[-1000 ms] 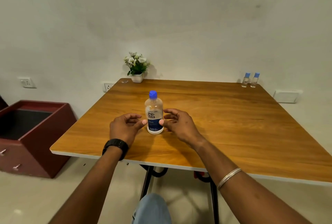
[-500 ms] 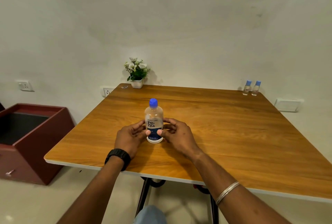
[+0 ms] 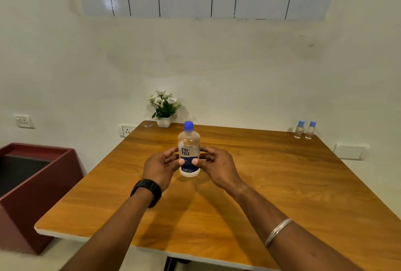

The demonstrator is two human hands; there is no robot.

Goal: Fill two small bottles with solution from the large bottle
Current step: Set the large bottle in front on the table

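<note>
Over table [image 3: 282, 184], both hands [image 3: 160, 165] grip large bottle [image 3: 188, 149].

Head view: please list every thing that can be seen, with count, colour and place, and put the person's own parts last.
large bottle: 1, clear with blue cap and blue-white label, upright at table centre, between both hands
small bottles: 2, clear with blue caps, far right corner of table, side by side
table: 1, brown wood top
flower pot: 1, white with white flowers, far edge of table
box: 1, dark red, open, on floor at left
wall sockets: 2 white, left wall
watch: 1, black, left wrist
bangle: 1, silver, right forearm
left hand: fingers grip large bottle
right hand: fingers grip large bottle
</note>
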